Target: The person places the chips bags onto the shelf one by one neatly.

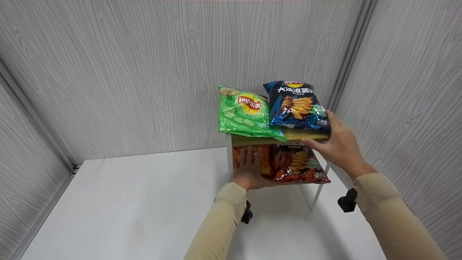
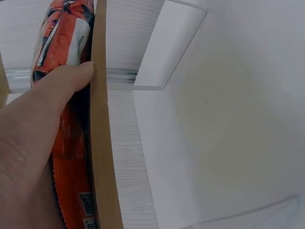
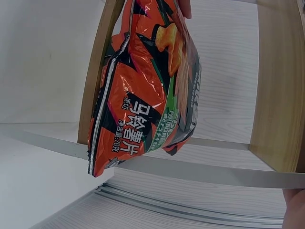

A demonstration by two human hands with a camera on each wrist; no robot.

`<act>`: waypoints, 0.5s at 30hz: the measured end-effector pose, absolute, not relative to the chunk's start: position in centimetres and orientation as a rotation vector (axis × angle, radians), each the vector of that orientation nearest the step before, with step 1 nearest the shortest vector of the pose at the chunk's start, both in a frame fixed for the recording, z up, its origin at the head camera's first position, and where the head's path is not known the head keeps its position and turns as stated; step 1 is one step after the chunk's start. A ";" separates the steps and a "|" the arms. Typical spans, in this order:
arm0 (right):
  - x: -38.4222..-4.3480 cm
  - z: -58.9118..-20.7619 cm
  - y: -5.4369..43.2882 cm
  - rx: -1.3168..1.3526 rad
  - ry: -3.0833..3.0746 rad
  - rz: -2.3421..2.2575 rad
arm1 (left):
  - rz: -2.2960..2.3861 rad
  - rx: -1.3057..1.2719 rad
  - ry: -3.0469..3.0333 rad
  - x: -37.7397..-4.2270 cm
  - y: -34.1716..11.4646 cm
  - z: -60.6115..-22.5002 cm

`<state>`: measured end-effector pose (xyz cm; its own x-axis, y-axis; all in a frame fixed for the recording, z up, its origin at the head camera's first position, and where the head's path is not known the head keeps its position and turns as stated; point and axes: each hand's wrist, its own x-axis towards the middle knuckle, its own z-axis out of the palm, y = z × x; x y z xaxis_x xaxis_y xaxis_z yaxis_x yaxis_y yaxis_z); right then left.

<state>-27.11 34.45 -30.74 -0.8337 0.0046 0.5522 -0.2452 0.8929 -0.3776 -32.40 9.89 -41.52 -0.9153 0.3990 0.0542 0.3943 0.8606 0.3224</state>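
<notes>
A two-tier shelf holds chip bags. My left hand (image 1: 249, 173) reaches into the lower tier, fingers extended over an orange-red bag (image 2: 71, 157). In the left wrist view its thumb lies against the bag beside the wooden board (image 2: 101, 119). Right of that hand is a red-and-black bag (image 1: 299, 166), lying tilted with its lower edge over the board's front in the right wrist view. My right hand (image 1: 341, 146) is at the top tier's right end, thumb at the board's front edge, fingers beside a dark blue bag (image 1: 294, 104). Left of it leans a green bag (image 1: 243, 112).
The shelf stands on a white table (image 1: 144, 206) in a corner, between a wood-grain back wall (image 1: 144, 72) and a right wall (image 1: 411, 90). A thin white side leg (image 1: 317, 196) supports the shelf's right end.
</notes>
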 end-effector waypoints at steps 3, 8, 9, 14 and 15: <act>-27.1 -30.9 34.4 0.179 -2.491 0.591 | 0.498 0.681 3.050 -32.0 9.6 -41.7; -27.0 -30.9 34.4 0.186 -2.496 0.589 | 0.431 0.801 3.146 -31.1 9.6 -42.0; -27.0 -30.9 34.4 0.185 -2.498 0.591 | 0.417 0.829 3.155 -30.9 9.6 -41.9; -27.0 -30.7 34.4 0.188 -2.497 0.590 | 0.398 0.989 3.183 -29.4 9.2 -40.9; -27.0 -30.7 34.3 0.188 -2.497 0.588 | 0.414 1.023 3.183 -29.0 8.9 -40.7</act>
